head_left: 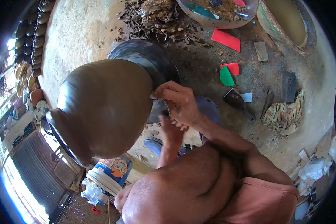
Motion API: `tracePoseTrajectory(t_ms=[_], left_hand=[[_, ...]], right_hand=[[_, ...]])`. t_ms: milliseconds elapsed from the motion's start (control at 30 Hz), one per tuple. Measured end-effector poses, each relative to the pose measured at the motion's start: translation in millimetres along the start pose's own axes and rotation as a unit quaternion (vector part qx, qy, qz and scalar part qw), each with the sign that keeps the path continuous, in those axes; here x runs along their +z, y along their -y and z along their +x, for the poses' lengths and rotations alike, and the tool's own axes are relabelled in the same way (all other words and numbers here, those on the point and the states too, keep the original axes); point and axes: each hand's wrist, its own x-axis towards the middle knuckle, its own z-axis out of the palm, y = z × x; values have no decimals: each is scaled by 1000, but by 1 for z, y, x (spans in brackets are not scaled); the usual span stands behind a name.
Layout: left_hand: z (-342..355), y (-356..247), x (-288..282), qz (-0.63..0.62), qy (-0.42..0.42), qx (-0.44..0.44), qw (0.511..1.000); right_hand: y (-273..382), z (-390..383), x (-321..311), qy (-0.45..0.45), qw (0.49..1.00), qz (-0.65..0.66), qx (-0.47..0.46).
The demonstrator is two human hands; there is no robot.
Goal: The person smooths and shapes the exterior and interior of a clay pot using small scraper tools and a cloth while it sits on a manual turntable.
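Observation:
A large brown clay pot (108,106), smooth and damp-looking, stands on a dark round wheel (153,56). Its wide rim (65,134) points to the lower left of the view. Beside the pot's lower wall is my right hand (179,102), thumb and fingers pinched together, with something small and dark at the fingertips that is too small to name. Just below it, partly covered by the right hand, my left hand (171,130) is near the wheel. Its fingers are blurred and partly hidden.
Right of the wheel lie red plastic pieces (226,40), a green half-round piece (226,76), a dark scoop-like tool (235,99), a grey block (288,87) and a crumpled cloth (286,115). A clear basin (222,23) and a water tub (268,22) stand beyond; a bucket (112,173) is below the pot.

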Motion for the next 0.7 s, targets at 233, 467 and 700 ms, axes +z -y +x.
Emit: tracePoseTrajectory(t_ms=[233, 467, 700], left_hand=[[89, -114, -166, 288, -88, 381, 875], [11, -4, -34, -29, 0, 42, 999], [58, -77, -117, 56, -71, 211, 973]], right_hand=[[12, 2, 22, 24, 1000, 11, 2], [-12, 0, 16, 26, 1000, 5, 0], [-10, -6, 21, 8, 1000, 16, -8]])
